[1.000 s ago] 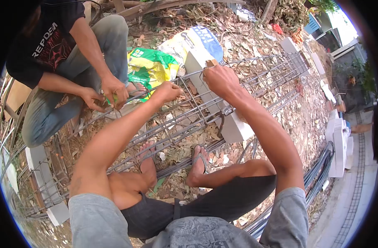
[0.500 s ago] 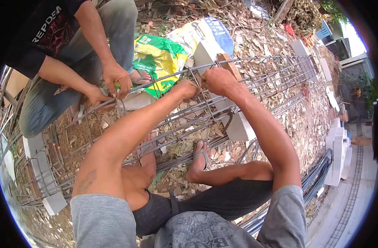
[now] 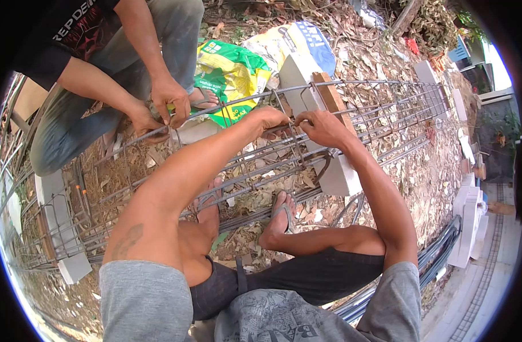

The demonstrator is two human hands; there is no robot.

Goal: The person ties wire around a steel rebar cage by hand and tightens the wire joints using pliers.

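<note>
A long cage of steel bars and square stirrups (image 3: 380, 117) lies across the view, resting on a white block (image 3: 338, 174). My left hand (image 3: 270, 118) is closed at a bar near a stirrup, its fingertips pinched on something too small to make out. Close beside it, almost touching, my right hand (image 3: 322, 128) has its fingers curled in at the same stirrup, and what they hold is hidden. A brown wooden piece (image 3: 332, 101) lies on the block just behind my right hand.
A co-worker's two hands (image 3: 168, 105) work at the cage's top bar on the left. Green-yellow (image 3: 229, 74) and white-blue sacks (image 3: 309, 43) lie beyond the cage. Dark bars (image 3: 440, 245) and stacked white blocks (image 3: 467, 225) are at the right. Dry leaves cover the ground.
Both my hands have come together at one stirrup, my right hand moving down from the top bar by the wood. The view has shifted somewhat. The co-worker's hands are now at the top bar.
</note>
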